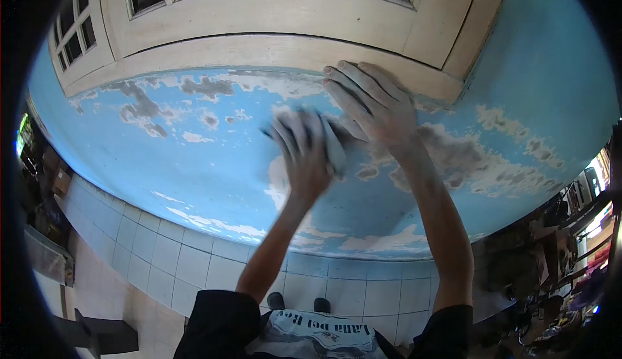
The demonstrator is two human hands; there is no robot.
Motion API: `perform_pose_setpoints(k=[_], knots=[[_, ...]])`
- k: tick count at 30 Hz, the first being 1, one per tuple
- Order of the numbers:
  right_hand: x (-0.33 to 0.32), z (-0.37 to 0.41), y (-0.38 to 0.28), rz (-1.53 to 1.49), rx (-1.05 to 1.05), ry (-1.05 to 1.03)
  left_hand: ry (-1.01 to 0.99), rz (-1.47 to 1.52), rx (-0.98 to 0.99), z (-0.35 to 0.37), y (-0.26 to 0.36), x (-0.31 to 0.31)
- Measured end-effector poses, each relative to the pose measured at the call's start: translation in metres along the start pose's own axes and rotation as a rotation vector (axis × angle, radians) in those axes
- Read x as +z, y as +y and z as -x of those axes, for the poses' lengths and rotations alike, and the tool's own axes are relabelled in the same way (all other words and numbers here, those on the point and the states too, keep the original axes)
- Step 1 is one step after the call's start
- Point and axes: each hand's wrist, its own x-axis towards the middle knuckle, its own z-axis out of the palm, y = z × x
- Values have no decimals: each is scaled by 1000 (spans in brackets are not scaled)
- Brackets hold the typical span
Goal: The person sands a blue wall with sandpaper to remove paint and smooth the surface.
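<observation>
My left hand is pressed against the blue wall, smeared by motion, with white dust on its fingers. Beneath it is a pale, thin sheet that looks like folded sandpaper; its edge shows beside the thumb side. Up and to the right, my right hand rests flat, fingers stretched and holding nothing. Its fingertips reach the lower edge of the cream window frame. Around both hands the paint is worn off in white and grey patches.
White tiles run along the wall's foot and the floor. A dark bench-like object stands at lower left. Cluttered items fill the right side. My feet are close to the wall.
</observation>
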Motion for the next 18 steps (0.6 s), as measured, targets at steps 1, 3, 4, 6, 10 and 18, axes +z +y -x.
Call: perform_pose_setpoints(k=[1, 3, 4, 6, 10, 18], knots=[[1, -1, 2, -7, 3, 13, -115, -172, 57, 43, 1, 31], [-2, -2, 2, -34, 2, 17, -30, 54, 29, 67, 6, 46], [-4, -2, 2, -62, 6, 15, -20, 44, -18, 54, 10, 38], [-5, 0, 0, -96, 22, 12, 39, -13, -71, 7, 11, 10], [-7, -2, 3, -143, 76, 56, 259, 0, -47, -57, 8, -24], [-1, 1, 9, -185, 46, 118, -40, -60, -17, 43, 26, 36]])
